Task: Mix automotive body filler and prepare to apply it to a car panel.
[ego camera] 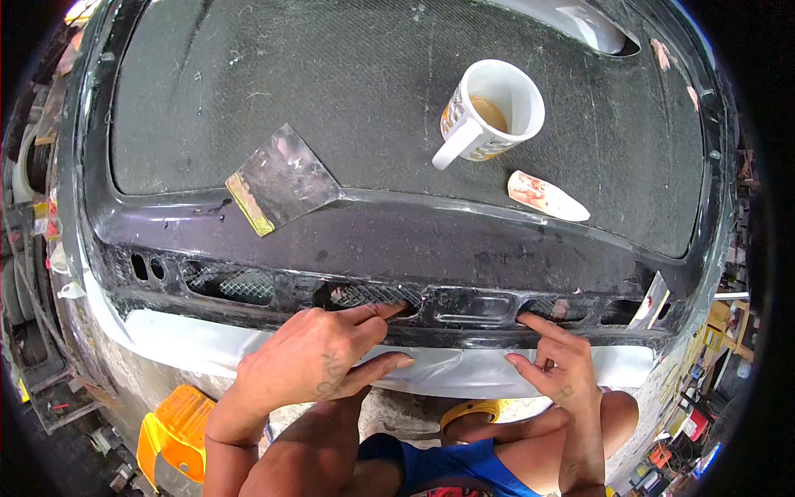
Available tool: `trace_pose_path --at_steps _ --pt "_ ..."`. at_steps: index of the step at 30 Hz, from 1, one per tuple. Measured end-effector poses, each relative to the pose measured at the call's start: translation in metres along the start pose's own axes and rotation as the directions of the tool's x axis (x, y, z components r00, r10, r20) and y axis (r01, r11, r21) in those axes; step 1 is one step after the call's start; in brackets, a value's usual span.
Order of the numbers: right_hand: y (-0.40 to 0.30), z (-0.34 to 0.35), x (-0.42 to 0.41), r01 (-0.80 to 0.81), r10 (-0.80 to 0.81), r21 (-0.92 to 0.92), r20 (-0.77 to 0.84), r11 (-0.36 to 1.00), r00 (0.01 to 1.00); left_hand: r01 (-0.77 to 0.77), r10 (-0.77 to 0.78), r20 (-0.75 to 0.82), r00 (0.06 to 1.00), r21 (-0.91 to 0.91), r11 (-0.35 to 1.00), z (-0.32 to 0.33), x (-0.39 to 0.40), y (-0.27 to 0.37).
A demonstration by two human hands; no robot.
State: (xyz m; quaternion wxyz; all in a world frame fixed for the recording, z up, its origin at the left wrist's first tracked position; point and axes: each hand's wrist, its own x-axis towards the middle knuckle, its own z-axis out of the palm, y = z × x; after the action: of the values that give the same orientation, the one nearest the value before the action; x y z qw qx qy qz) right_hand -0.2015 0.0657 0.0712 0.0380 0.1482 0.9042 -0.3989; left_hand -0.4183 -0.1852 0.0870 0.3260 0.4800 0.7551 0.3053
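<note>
A large black vehicle panel, seemingly a bonnet, lies before me with slots along its near edge, some backed by wire mesh. The index finger of my left hand reaches into a mesh-backed slot left of the middle. My right hand has its index fingertip at the edge of another slot further right. Neither hand holds a tool. A thin square plate rests at the left, yellow tape along one edge. On the dark lining stand a patterned mug with brown liquid and, beside it, a pale pointed piece with red smears.
A small thin plate leans in a slot at the right. Pale sheeting runs below the panel's near edge. An orange plastic stool is at lower left. Shelves and clutter line both sides.
</note>
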Motion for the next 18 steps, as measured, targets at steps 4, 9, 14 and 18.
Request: trace_pose_path --at_steps 4,9,14,18 --pt "-0.0008 -0.0034 -0.0017 -0.005 0.005 0.009 0.012 1.0 1.0 0.001 -0.001 -0.025 1.0 -0.013 1.0 0.0025 0.0009 0.0005" --pt "-0.0007 -0.0059 -0.0035 -0.019 0.019 0.012 0.032 1.0 0.999 0.003 -0.004 -0.025 1.0 -0.009 1.0 0.0032 0.0046 0.005" --pt "-0.0021 -0.0053 -0.0037 -0.002 0.001 0.031 0.043 1.0 0.999 0.085 -0.085 0.04 0.996 0.021 0.996 -0.0012 0.0015 0.0073" --pt "-0.0017 -0.0022 -0.0047 0.02 -0.021 0.018 0.025 1.0 0.999 0.068 -0.067 0.042 0.997 -0.011 0.998 -0.0001 -0.0008 0.006"
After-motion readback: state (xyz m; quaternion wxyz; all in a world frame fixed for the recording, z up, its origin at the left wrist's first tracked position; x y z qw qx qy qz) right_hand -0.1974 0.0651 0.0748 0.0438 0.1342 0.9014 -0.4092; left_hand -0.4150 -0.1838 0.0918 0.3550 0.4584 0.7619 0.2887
